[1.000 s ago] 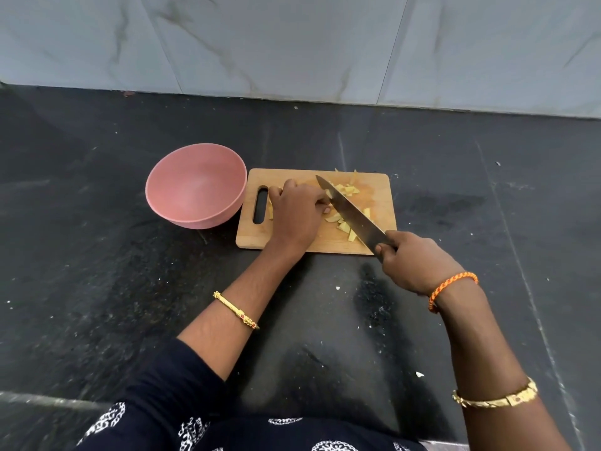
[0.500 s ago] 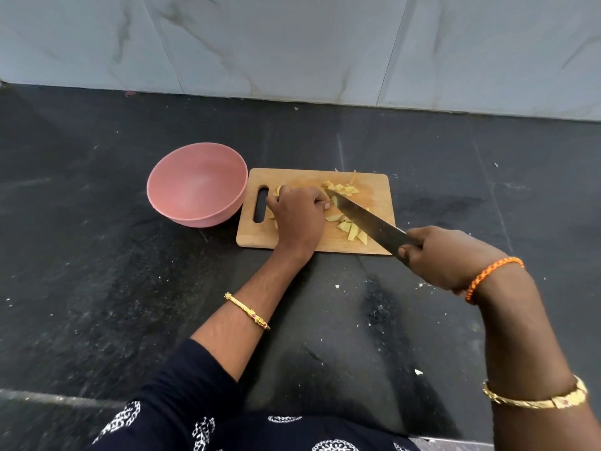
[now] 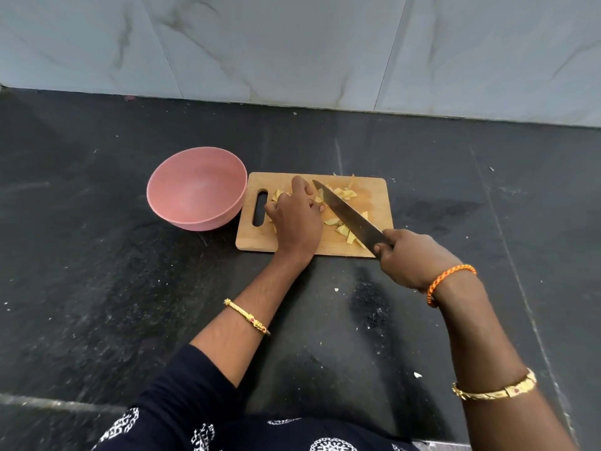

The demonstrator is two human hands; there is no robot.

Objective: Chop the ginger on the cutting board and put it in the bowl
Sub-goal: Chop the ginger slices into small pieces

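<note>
- On the cutting board (image 3: 374,203), the left hand (image 3: 297,216) curls its fingers over the ginger (image 3: 341,193), pinning it.
- Just right of the board's near corner, the right hand (image 3: 409,258) grips the knife (image 3: 349,216), blade slanting across the board.
- Cut pieces lie scattered on the board either side of the blade.
- Left of the board, touching it, the pink bowl (image 3: 195,157) holds nothing; chopping looks well along, transfer not begun.
</note>
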